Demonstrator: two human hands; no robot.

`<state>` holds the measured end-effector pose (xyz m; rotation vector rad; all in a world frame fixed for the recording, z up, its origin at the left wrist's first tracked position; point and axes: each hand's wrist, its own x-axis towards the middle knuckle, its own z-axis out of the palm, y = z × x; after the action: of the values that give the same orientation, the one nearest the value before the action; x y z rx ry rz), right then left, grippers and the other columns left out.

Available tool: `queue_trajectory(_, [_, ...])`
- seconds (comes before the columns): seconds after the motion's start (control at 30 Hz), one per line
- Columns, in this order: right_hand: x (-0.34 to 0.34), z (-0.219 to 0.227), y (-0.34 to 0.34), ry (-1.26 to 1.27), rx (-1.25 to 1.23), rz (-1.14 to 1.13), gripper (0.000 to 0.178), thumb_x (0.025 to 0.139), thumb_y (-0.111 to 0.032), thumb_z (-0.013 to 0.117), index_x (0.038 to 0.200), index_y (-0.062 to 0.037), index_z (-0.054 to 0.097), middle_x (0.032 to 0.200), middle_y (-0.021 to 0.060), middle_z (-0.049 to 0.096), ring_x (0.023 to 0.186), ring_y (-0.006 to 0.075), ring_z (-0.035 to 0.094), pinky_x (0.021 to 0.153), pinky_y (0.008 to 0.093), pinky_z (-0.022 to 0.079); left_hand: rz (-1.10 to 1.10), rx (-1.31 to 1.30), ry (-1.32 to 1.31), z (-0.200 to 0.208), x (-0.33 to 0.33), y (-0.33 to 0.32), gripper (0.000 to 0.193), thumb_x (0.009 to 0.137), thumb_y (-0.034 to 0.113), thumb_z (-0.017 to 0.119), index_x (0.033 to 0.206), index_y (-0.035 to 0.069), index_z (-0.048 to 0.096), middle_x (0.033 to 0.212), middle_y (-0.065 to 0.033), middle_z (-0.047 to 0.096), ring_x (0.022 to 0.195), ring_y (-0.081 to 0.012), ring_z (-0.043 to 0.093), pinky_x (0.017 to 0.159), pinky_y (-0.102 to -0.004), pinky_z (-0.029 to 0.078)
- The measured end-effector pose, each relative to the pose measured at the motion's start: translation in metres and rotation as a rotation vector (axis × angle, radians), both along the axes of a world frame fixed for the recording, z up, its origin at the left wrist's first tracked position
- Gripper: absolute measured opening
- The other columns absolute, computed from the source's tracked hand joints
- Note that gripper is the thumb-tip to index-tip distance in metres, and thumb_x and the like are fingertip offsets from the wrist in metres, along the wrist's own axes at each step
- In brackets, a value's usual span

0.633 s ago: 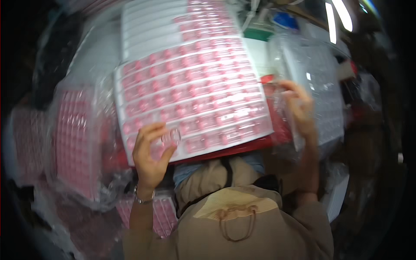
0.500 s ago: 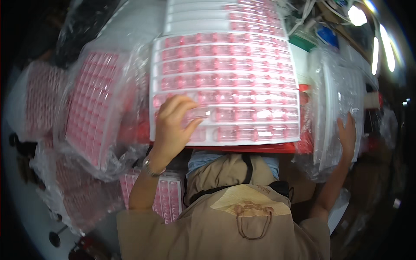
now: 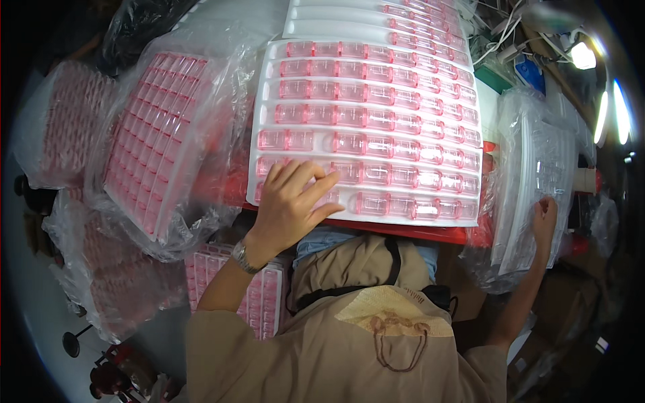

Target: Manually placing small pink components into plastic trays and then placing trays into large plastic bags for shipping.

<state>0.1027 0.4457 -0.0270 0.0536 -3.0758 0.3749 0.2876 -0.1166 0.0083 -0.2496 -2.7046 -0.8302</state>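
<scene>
A white tray (image 3: 306, 156) lies before me, its rows filled with clear pink cylinders (image 3: 349, 144). My left hand (image 3: 292, 198) is over its near left corner, thumb and fingers apart, with nothing plainly held between them. The fingers cover part of the two nearest rows. Off to the right, my right hand (image 3: 545, 213) is at a plastic bag (image 3: 514, 127) of stacked white trays. Its fingers are curled together; whatever they may pinch is too small to make out.
Behind the tray lies another partly filled tray (image 3: 329, 21). Bagged trays of pink cylinders (image 3: 151, 138) stand at left, with more pink trays (image 3: 269, 302) below the red tabletop edge (image 3: 430, 232). Cables (image 3: 514, 50) and a bright lamp (image 3: 583, 56) are at the far right.
My view has shifted, so the trays sit farther right. The clear cylinder earlier between my left thumb and fingers no longer shows there. My right fingers, spread on the bag before, have drawn together.
</scene>
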Motion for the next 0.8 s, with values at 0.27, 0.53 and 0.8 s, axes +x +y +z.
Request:
queue_trajectory(0.27, [-0.034,0.021,-0.03,0.689,-0.543,-0.293,0.019,0.09,-0.014,0.051,0.096,0.0036,0.056,0.088,0.0101,0.061,0.078,0.019,0.057,0.071,0.0282,0.046,0.005,-0.128,-0.012,-0.002,0.015,-0.003,0.036,0.065,0.016,0.076,0.097,0.006,0.064,0.089,-0.0035,0.057,0.086,-0.0208,0.052,0.076,-0.0349,0.038])
queue_trajectory(0.53, [-0.006,0.035,-0.289,-0.333,-1.501,0.251,0.01,0.091,-0.015,0.056,0.092,-0.007,0.061,0.058,-0.008,0.043,0.046,0.0004,0.032,0.041,0.0158,0.026,0.103,0.479,0.028,-0.004,-0.002,0.013,0.033,0.07,0.009,0.074,0.1,0.003,0.062,0.097,-0.0072,0.06,0.082,-0.019,0.056,0.069,-0.0293,0.044])
queue_trajectory(0.8, [0.072,0.047,-0.385,-0.478,-1.28,0.454,0.008,0.09,-0.007,0.056,0.087,-0.0005,0.057,0.065,-0.0025,0.051,0.051,0.0027,0.042,0.044,0.0195,0.034,0.082,0.628,0.054,-0.007,-0.011,0.017,0.033,0.071,0.007,0.074,0.101,0.001,0.062,0.096,-0.0087,0.061,0.083,-0.0185,0.059,0.071,-0.0283,0.048])
